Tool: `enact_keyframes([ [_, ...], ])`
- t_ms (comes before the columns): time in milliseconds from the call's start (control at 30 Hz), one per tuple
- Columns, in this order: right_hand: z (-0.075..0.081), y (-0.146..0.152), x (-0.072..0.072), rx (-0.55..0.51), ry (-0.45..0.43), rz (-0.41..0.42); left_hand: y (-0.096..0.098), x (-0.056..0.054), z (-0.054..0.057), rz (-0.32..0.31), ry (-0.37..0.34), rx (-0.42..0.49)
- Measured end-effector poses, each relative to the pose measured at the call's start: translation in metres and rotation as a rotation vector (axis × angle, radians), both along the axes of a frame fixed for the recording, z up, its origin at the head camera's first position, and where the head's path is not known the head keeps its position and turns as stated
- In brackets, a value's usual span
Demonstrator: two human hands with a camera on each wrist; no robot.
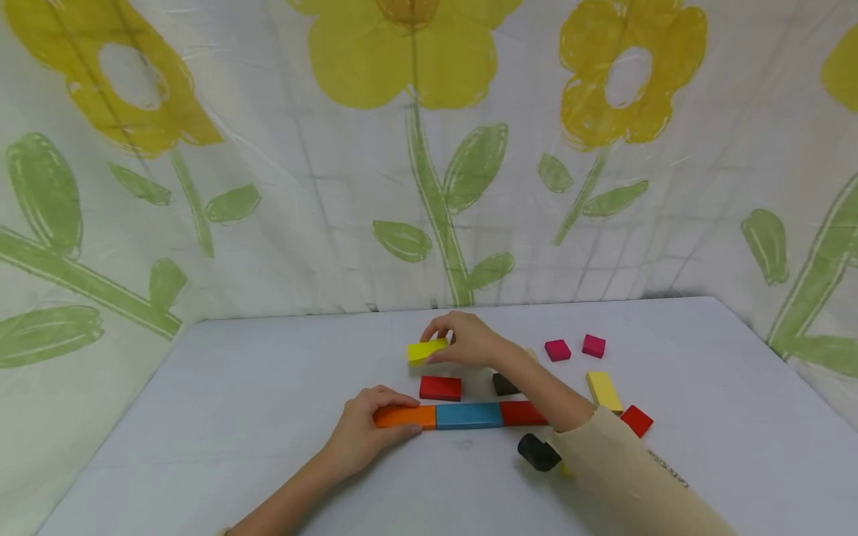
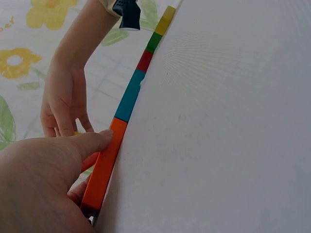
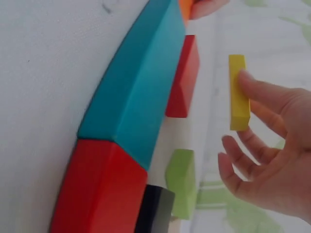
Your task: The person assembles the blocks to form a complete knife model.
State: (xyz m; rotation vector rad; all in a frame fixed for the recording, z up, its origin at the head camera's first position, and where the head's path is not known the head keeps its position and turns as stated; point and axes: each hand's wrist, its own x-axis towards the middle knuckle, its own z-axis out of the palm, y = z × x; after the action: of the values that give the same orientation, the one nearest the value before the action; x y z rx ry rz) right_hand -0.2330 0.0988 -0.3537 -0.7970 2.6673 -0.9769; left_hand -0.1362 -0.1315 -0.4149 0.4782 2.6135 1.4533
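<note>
A yellow block (image 1: 423,352) is pinched between the thumb and fingers of the right hand (image 1: 471,342) beyond the row of blocks; whether the tabletop is touched by it cannot be told. An orange block (image 1: 405,417) at the left end of the row is gripped by the left hand (image 1: 372,432), thumb on the near side. Against it a blue block (image 1: 468,416) is set end to end, followed by a red block (image 1: 521,413). Behind the row, a separate red piece (image 1: 440,388) and a black block (image 1: 504,384) are placed. All are borne by a white table (image 1: 221,417), backed by a pale cloth (image 1: 268,149) painted with yellow flowers and green leaves. In the left wrist view the row is seen to be continued by a green block (image 2: 154,42) and a yellow end block (image 2: 165,20), largely covered by the right arm in the head view. In the right wrist view a light green block (image 3: 181,183) is revealed beside the black one. Only in the head view are two pink blocks (image 1: 558,351) and a pale yellow block (image 1: 604,391) shown, toward the table's right side
</note>
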Motion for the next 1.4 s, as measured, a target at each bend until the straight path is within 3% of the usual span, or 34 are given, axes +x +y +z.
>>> enact_keyframes([
  [200, 0.011, 0.015, 0.013, -0.02, 0.0, -0.041, -0.001, 0.0, -0.001, 0.002, 0.006, 0.001],
  [1000, 0.028, 0.097, 0.085, -0.191, 0.076, -0.2, 0.002, -0.001, -0.004, 0.014, 0.008, -0.02],
  [1400, 0.013, 0.134, 0.099, -0.158, 0.084, -0.246, 0.002, 0.001, -0.001, 0.008, -0.006, -0.004],
])
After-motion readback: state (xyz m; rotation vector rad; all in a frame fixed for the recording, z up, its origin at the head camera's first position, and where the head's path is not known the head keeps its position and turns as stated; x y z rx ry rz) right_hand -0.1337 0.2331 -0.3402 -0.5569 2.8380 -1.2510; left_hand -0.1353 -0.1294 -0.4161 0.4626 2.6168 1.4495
